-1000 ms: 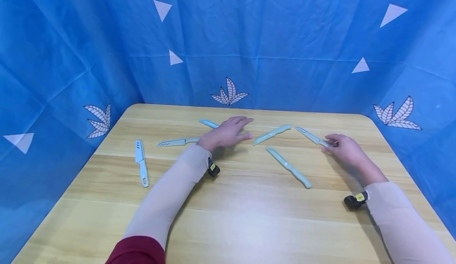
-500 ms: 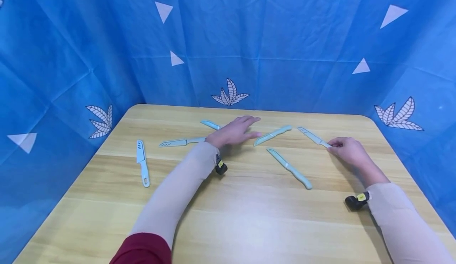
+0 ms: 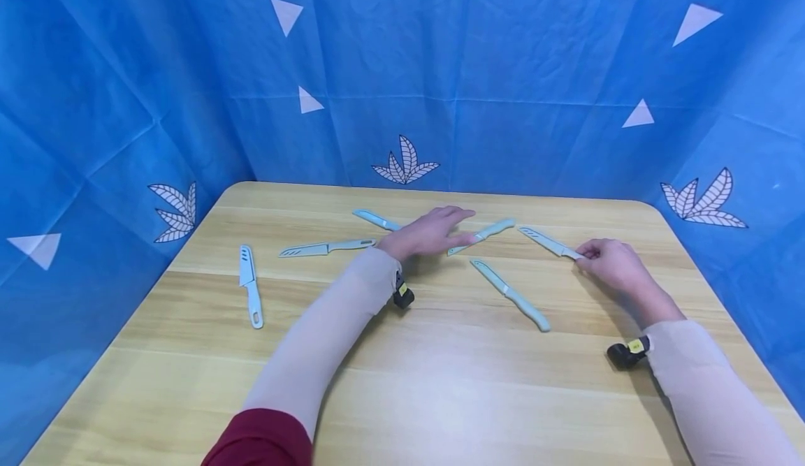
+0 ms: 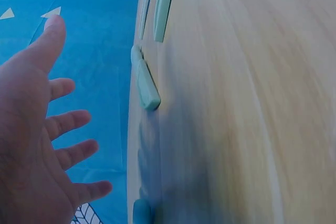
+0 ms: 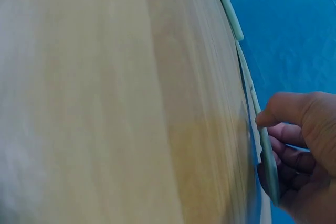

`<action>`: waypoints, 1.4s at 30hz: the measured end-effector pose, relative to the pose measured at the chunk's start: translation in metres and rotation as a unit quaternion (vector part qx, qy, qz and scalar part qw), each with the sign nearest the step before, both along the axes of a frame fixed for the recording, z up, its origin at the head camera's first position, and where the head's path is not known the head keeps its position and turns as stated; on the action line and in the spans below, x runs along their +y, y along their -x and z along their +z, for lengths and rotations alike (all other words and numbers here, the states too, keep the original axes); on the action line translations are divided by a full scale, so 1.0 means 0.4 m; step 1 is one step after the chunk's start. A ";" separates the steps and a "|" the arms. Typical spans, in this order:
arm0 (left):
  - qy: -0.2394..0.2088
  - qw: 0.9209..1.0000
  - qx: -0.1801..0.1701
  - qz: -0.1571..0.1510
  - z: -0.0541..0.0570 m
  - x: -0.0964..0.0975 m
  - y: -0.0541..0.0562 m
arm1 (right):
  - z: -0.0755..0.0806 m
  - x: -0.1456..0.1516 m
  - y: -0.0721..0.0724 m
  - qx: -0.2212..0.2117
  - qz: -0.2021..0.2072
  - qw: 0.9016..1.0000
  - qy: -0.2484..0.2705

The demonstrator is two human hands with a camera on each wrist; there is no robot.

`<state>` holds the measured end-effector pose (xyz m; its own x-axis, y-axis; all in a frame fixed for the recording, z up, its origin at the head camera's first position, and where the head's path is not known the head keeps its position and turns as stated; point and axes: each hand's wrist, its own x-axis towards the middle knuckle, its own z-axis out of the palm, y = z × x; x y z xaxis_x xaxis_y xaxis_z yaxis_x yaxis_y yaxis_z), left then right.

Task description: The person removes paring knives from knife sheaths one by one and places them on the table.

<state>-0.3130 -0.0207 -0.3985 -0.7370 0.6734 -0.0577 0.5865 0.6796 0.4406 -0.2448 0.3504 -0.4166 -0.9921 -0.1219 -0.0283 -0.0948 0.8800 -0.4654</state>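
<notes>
Fingers spread, my left hand (image 3: 430, 234) hovers over the table, holding nothing. Its thumb overlaps a green sheathed knife (image 3: 497, 228) in the head view. The left wrist view shows that green knife (image 4: 148, 85) apart from the open palm (image 4: 26, 135). At the right, my right hand (image 3: 613, 265) pinches the handle of a light blue sheathed knife (image 3: 542, 240), whose slotted sheath points to the back left. In the right wrist view the thumb lies along this knife's handle (image 5: 268, 163) and curled fingers sit behind it.
Another green sheathed knife (image 3: 509, 295) lies between the hands, nearer the front. Left of the left hand lie blue sheathed knives: one at the back (image 3: 375, 219), one crosswise (image 3: 323, 248), one lengthwise (image 3: 250, 286). A blue curtain (image 3: 402, 68) borders the wooden table (image 3: 440, 382).
My left hand has moved right, from beside the back blue knife toward the green one. My right fingers have closed on the blue knife's handle.
</notes>
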 end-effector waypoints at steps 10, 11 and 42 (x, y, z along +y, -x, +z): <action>0.010 0.999 0.010 -0.031 -0.006 0.043 -0.005 | 0.010 -0.007 -0.014 -0.003 0.001 1.000 0.014; 0.009 0.999 0.009 -0.033 -0.007 0.047 -0.006 | 0.012 -0.007 -0.015 -0.003 0.002 1.000 0.013; 0.036 0.995 0.049 -0.073 0.003 0.166 -0.026 | 0.063 -0.047 -0.050 0.038 0.094 0.992 0.074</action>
<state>-0.3026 0.0457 -0.3974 -0.6361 0.7705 -0.0419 0.7191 0.6116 0.3299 -0.2247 0.3314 -0.3915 -0.9499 -0.3030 0.0770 -0.2907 0.7652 -0.5744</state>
